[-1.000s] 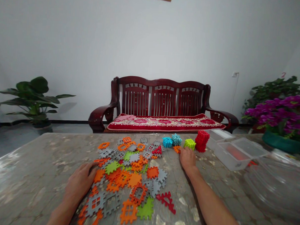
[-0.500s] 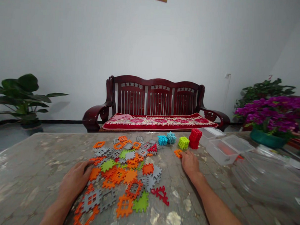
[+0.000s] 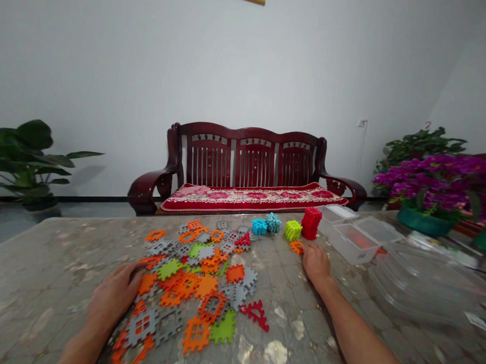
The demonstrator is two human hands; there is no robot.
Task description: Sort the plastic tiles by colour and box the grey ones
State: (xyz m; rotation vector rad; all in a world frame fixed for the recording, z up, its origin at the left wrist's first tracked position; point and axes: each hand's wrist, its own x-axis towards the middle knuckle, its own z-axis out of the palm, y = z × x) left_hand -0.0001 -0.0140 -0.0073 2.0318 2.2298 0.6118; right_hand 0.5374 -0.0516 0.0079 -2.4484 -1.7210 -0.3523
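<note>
My right hand (image 3: 316, 261) pinches an orange toothed building tile (image 3: 296, 247) just in front of a lime-green stack (image 3: 293, 231). My left hand (image 3: 119, 290) lies on the table at the left side of a spread of toothed tiles, its thumb apart from the fingers, beside an orange tile (image 3: 147, 283). In that spread are orange, grey, green and red pieces, among them a green tile (image 3: 223, 327), an orange window tile (image 3: 196, 334) and a red triangle (image 3: 255, 314). Some tiles overlap, and the left fingertips are partly hidden.
Behind the green stack stands a taller red stack (image 3: 311, 223); two blue stacks (image 3: 266, 224) are to its left. Clear plastic boxes (image 3: 355, 245) and a large clear lid (image 3: 427, 281) sit right of my right arm. A flowerpot (image 3: 424, 218) stands farther right.
My right hand has moved slightly right with the orange tile, which is now in front of the green stack. My left hand stays by the spread. The view has shifted slightly.
</note>
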